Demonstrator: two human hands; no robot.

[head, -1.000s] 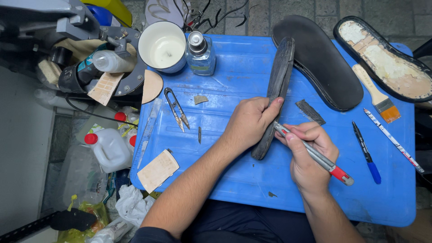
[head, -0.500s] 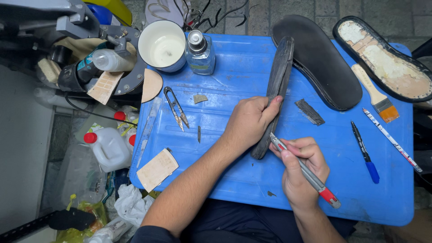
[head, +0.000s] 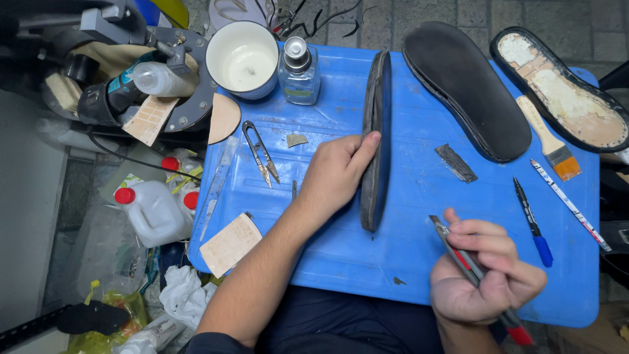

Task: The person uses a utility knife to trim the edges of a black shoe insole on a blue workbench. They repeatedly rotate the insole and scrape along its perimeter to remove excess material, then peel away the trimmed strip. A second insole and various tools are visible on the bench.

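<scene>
Head view: the left hand (head: 335, 172) grips one upright shoe sole (head: 376, 141) at frame centre; the right hand (head: 485, 278) clasps one knife (head: 473, 278) at lower right. Two more soles (head: 468, 88) lie at upper right.

Bare blue worktop (head: 406, 255) lies open between the upright sole (head: 376, 141) held on edge by the left hand (head: 334, 174) and the right hand (head: 488, 278) with its knife (head: 468, 262) — a clear lane towards the near edge. Left of the sole, snips (head: 261, 153) and a small scrap (head: 296, 139) block the way. Right of it lie a dark strip (head: 457, 162), a flat black sole (head: 465, 88) and a blue pen (head: 532, 221) — narrow gaps only. Cup (head: 242, 59) and bottle (head: 299, 72) crowd the far edge.
</scene>
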